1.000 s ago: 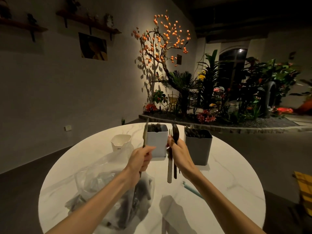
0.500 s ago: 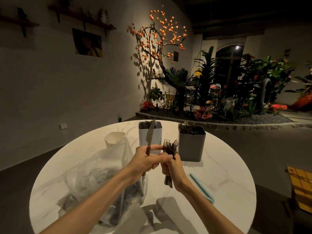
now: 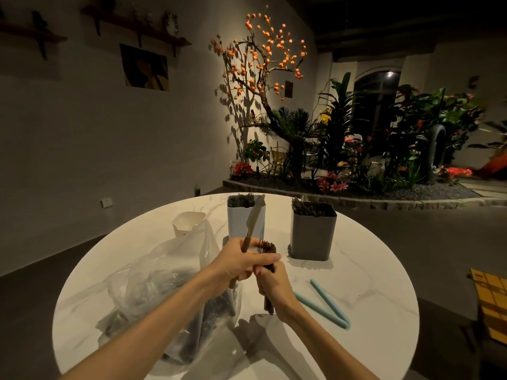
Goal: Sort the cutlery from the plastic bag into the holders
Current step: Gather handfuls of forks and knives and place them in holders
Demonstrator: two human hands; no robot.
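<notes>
My left hand (image 3: 241, 263) grips a brown knife (image 3: 253, 221) by its handle, blade pointing up in front of the white holder (image 3: 241, 224). Just right of it, my right hand (image 3: 274, 285) grips a bundle of dark forks (image 3: 267, 249), tines up; the two hands touch. The white holder holds dark forks. To its right stands the grey holder (image 3: 312, 235), also filled with dark cutlery. A clear plastic bag (image 3: 164, 292) with more dark cutlery lies on the left of the round white table (image 3: 370, 283), partly under my left forearm.
A small white cup (image 3: 189, 223) stands behind the bag. Two teal sticks (image 3: 327, 305) lie on the table right of my right hand. Beyond the table's far edge are a raised plant bed and a wall; a yellow object sits on the floor at right.
Both hands drew back toward me and came together. The knife moved right, in front of the white holder. The forks sank lower in my right hand.
</notes>
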